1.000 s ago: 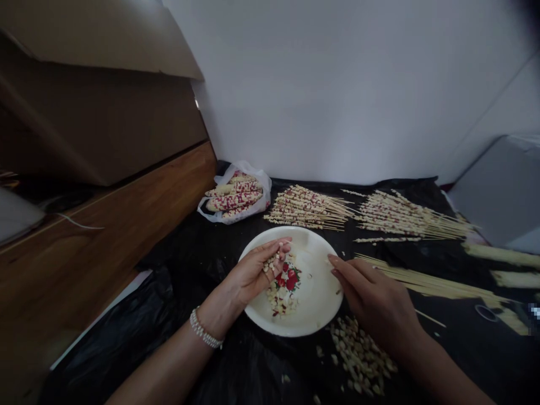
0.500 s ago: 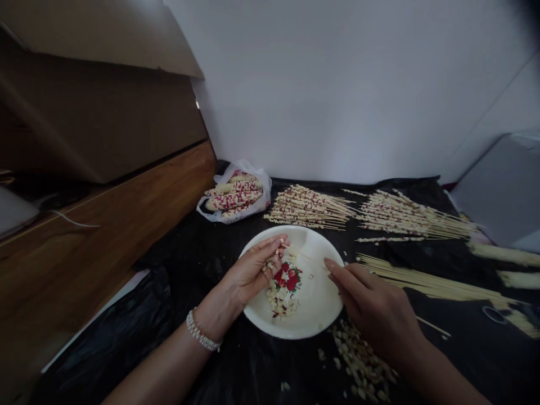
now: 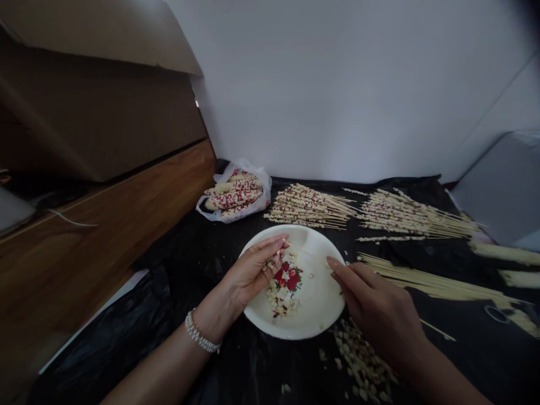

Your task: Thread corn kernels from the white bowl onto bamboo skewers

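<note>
My left hand (image 3: 259, 267), with a beaded bracelet on its wrist, is curled over the left part of a white bowl (image 3: 323, 298), holding corn kernels (image 3: 276, 260) in its palm and fingers. Its thumb and forefinger pinch together near a pale kernel. My right hand (image 3: 371, 298) is closed at the bowl's right rim on a thin wooden skewer (image 3: 439, 331), whose rear end sticks out to the right behind the hand. The skewer's front part toward my left hand shows only faintly. Loose kernels (image 3: 283, 304) lie in the bowl beside a printed red flower.
A plastic bag of corn cobs (image 3: 236, 194) stands at the back. Right of it lie two piles of kernel-threaded skewers (image 3: 310, 205). Bare skewers (image 3: 422, 281) and stripped cobs (image 3: 506, 253) are at the right. More kernels (image 3: 363, 360) lie in front. A cardboard box (image 3: 105, 112) stands left.
My right hand has moved slightly to the right with the skewer. My left hand stays nearly in place, its fingers shifting slightly around the kernels.
</note>
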The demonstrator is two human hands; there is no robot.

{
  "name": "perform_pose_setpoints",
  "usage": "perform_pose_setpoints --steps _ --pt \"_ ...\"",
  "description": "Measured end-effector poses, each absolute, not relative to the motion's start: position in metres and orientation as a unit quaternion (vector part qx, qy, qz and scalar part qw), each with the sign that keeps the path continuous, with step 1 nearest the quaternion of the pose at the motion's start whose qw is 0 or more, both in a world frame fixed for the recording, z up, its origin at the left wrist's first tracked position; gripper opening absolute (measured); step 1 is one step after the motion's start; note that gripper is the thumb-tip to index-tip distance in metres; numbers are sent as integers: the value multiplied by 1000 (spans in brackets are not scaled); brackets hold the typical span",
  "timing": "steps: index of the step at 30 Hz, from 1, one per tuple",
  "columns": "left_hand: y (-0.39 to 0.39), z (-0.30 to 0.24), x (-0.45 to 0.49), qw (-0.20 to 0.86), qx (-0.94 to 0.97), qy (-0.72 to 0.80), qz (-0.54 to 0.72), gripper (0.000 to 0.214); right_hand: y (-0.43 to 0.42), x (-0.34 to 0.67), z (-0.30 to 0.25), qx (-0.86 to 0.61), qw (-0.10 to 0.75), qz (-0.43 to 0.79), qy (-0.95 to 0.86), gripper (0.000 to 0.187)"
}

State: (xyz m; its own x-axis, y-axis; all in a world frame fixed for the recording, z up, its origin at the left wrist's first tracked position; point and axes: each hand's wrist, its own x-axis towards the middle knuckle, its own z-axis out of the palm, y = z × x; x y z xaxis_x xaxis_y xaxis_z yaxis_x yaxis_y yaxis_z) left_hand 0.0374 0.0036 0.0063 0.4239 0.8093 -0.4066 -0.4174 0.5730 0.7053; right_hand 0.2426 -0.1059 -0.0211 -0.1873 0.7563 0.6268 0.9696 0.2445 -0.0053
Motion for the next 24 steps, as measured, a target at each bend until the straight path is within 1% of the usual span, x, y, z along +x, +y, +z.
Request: perform_pose_setpoints --steps 3,8,20,24 --pt "3 7 38 801 264 377 383 17 -107 242 -20 -587 262 -207 -738 36" --pt "3 8 39 799 260 382 386 9 -107 241 -20 -583 264 -219 -737 37" --pt "0 10 40 797 278 380 379 9 -115 237 -20 -572 252 -223 -748 44" --pt "-1 7 40 802 294 366 369 15 -116 235 -19 -568 262 -226 -747 43"
